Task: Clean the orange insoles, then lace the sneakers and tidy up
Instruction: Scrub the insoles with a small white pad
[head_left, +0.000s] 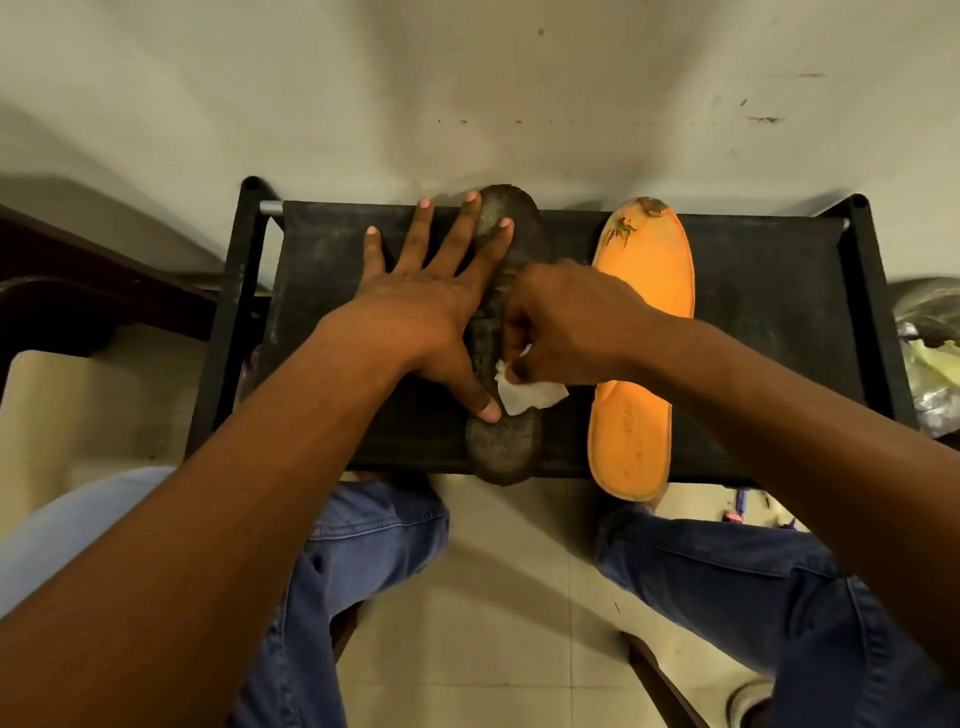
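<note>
While lying mid-rack, the dark insole (506, 332), probably underside-up, is pressed by the flat, spread left hand (431, 306); right hand (566, 327) pinches a white wipe (524, 397) on it. Orange insole (641, 332) lies just right, overhanging the black rack's (769, 312) front edge.

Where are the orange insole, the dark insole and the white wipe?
orange insole (641, 291): head view, its middle.
dark insole (501, 447): head view, its heel end.
white wipe (524, 397): head view, its loose corner.
</note>
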